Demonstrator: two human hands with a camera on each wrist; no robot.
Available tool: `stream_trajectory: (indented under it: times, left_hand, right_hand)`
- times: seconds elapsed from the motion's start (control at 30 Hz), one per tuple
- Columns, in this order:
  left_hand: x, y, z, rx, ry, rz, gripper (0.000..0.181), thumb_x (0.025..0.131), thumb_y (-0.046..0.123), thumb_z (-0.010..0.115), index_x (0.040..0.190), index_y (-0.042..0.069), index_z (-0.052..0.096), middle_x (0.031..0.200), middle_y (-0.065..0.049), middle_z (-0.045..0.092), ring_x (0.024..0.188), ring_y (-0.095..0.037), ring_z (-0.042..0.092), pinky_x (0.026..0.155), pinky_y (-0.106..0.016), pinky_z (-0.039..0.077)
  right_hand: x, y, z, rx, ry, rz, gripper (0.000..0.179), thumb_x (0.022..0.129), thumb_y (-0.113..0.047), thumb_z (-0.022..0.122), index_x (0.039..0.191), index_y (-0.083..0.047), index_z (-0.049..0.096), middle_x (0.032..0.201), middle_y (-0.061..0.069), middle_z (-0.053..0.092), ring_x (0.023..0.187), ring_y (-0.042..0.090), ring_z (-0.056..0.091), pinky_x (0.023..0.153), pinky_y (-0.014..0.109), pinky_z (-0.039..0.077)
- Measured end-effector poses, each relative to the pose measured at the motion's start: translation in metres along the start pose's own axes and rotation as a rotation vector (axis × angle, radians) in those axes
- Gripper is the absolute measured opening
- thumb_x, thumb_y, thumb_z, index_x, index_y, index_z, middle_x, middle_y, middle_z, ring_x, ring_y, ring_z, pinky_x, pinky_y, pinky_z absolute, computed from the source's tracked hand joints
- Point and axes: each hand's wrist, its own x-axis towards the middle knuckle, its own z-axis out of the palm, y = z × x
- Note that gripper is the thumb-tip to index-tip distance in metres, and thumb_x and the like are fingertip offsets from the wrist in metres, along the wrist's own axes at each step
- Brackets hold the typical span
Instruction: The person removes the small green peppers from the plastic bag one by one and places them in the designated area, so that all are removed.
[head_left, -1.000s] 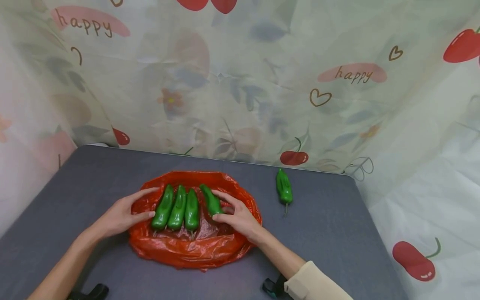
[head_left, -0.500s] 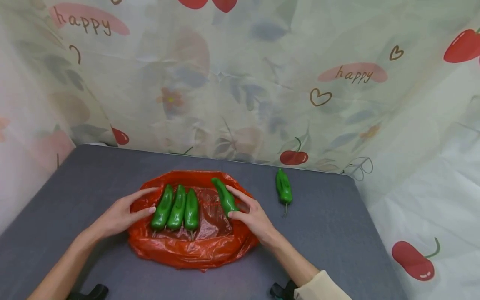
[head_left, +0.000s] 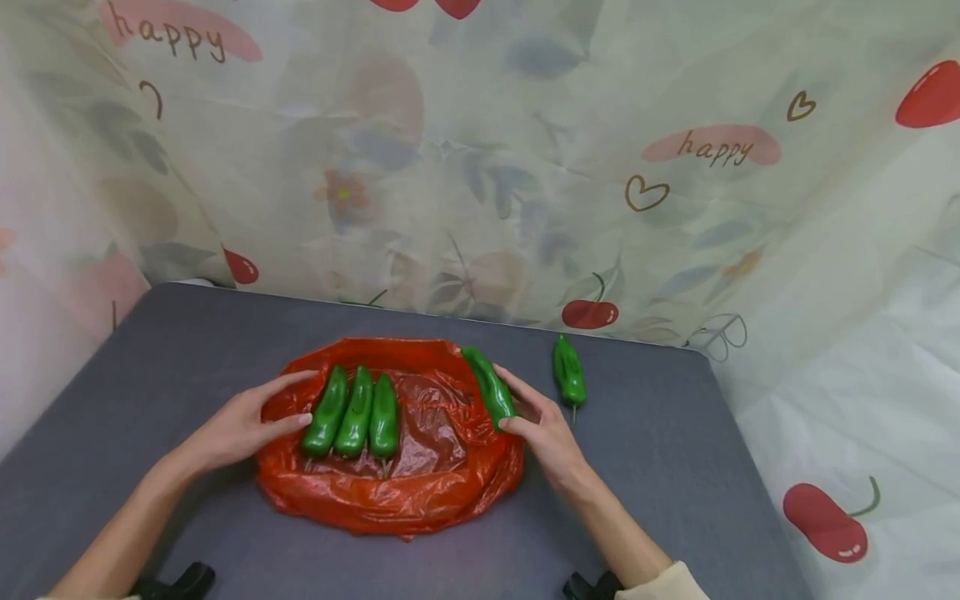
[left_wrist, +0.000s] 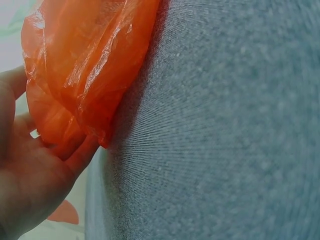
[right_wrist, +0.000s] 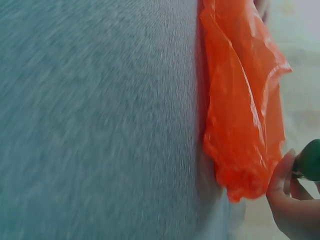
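Note:
In the head view, my right hand [head_left: 546, 429] grips a green chili pepper [head_left: 489, 388] between thumb and fingers, above the right rim of a red plastic bag [head_left: 352, 507]. The right wrist view shows that pepper's stem end [right_wrist: 311, 161] raised beside the bag. My left hand [head_left: 243, 423] holds the bag's left side, its thumb over the rim; the left wrist view has its fingers [left_wrist: 82, 154] partly behind the translucent plastic. Three green peppers [head_left: 357, 417] lie side by side in the open bag, close to the left thumb.
Another green pepper [head_left: 570, 373] lies on the grey table [head_left: 660, 467], right of the bag near the back edge. A printed curtain [head_left: 480, 208] hangs behind the table and along its sides. Dark straps [head_left: 183, 581] show near both forearms.
My right hand has lifted the fourth pepper from beside the others and carried it right, to the bag's right rim. My left hand has stayed at the bag's left side.

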Motion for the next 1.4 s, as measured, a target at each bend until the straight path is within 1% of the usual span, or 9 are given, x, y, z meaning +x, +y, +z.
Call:
stream_trajectory:
  times: [0.27, 0.4, 0.53, 0.63, 0.93, 1.03, 1.17, 1.27, 1.4]
  left_hand:
    - [-0.002, -0.001, 0.000, -0.022, 0.008, 0.001, 0.070, 0.095, 0.036, 0.068, 0.153, 0.013, 0.037, 0.143, -0.026, 0.046, 0.111, -0.033, 0.059, 0.080, -0.033, 0.054]
    - [-0.003, -0.002, 0.000, -0.023, 0.002, -0.002, 0.070, 0.095, 0.037, 0.068, 0.153, 0.013, 0.036, 0.144, -0.026, 0.045, 0.113, -0.034, 0.058, 0.081, -0.036, 0.055]
    - [-0.002, -0.002, 0.000, -0.012, 0.013, 0.003, 0.071, 0.094, 0.036, 0.069, 0.153, 0.014, 0.036, 0.144, -0.027, 0.045, 0.110, -0.033, 0.060, 0.081, -0.038, 0.055]
    - [-0.001, -0.002, 0.000, -0.011, 0.018, 0.008, 0.071, 0.094, 0.036, 0.069, 0.153, 0.013, 0.036, 0.143, -0.027, 0.045, 0.109, -0.032, 0.060, 0.081, -0.037, 0.055]
    - [-0.002, -0.004, 0.000, -0.015, 0.009, 0.016, 0.066, 0.096, 0.035, 0.067, 0.152, 0.014, 0.039, 0.143, -0.025, 0.047, 0.115, -0.036, 0.057, 0.085, -0.042, 0.054]
    - [-0.002, -0.004, 0.000, -0.006, 0.010, 0.021, 0.066, 0.096, 0.035, 0.067, 0.152, 0.015, 0.040, 0.142, -0.024, 0.048, 0.114, -0.035, 0.057, 0.084, -0.039, 0.054]
    - [-0.002, -0.005, 0.000, -0.013, 0.009, 0.020, 0.070, 0.095, 0.035, 0.068, 0.153, 0.014, 0.036, 0.142, -0.025, 0.048, 0.111, -0.032, 0.059, 0.081, -0.036, 0.054]
    - [-0.001, -0.005, 0.001, -0.020, 0.011, 0.021, 0.072, 0.095, 0.035, 0.068, 0.154, 0.014, 0.033, 0.142, -0.026, 0.046, 0.110, -0.033, 0.060, 0.082, -0.038, 0.055]
    - [0.000, -0.004, 0.002, -0.003, 0.020, 0.027, 0.073, 0.095, 0.036, 0.069, 0.154, 0.013, 0.034, 0.143, -0.026, 0.046, 0.112, -0.034, 0.059, 0.083, -0.040, 0.054]
  right_hand:
    - [-0.010, 0.001, -0.023, -0.028, 0.099, 0.053, 0.060, 0.091, -0.005, 0.065, 0.146, -0.024, 0.051, 0.148, 0.002, 0.049, 0.127, 0.022, 0.053, 0.097, 0.026, 0.044]
    - [-0.016, 0.003, -0.036, -0.062, 0.144, 0.070, 0.059, 0.092, -0.006, 0.065, 0.146, -0.025, 0.051, 0.141, 0.009, 0.055, 0.117, 0.024, 0.059, 0.090, 0.030, 0.047]
    - [-0.020, 0.004, -0.049, -0.068, 0.168, 0.073, 0.060, 0.092, -0.002, 0.062, 0.147, -0.024, 0.050, 0.132, 0.019, 0.058, 0.113, 0.034, 0.060, 0.087, 0.029, 0.048]
    - [-0.023, 0.003, -0.058, -0.044, 0.176, 0.074, 0.062, 0.092, 0.000, 0.058, 0.149, -0.021, 0.047, 0.136, 0.021, 0.054, 0.116, 0.036, 0.059, 0.089, 0.026, 0.048]
    - [-0.023, 0.006, -0.084, -0.032, 0.243, 0.094, 0.057, 0.098, -0.002, 0.053, 0.151, -0.019, 0.044, 0.151, 0.011, 0.042, 0.118, 0.028, 0.060, 0.089, 0.027, 0.049]
    - [-0.022, 0.008, -0.094, -0.070, 0.274, 0.100, 0.054, 0.100, -0.006, 0.054, 0.151, -0.021, 0.044, 0.152, 0.008, 0.042, 0.117, 0.022, 0.058, 0.089, 0.028, 0.050]
    - [-0.022, 0.011, -0.105, -0.194, 0.321, 0.130, 0.053, 0.100, -0.016, 0.059, 0.150, -0.027, 0.045, 0.152, 0.001, 0.043, 0.117, 0.011, 0.052, 0.089, 0.029, 0.048]
    - [-0.022, 0.014, -0.111, -0.267, 0.351, 0.152, 0.054, 0.100, -0.020, 0.061, 0.150, -0.031, 0.045, 0.153, -0.002, 0.043, 0.115, 0.006, 0.052, 0.087, 0.030, 0.047]
    - [-0.022, 0.020, -0.121, -0.301, 0.376, 0.157, 0.054, 0.100, -0.022, 0.060, 0.151, -0.030, 0.043, 0.154, 0.001, 0.042, 0.109, 0.003, 0.054, 0.085, 0.030, 0.047]
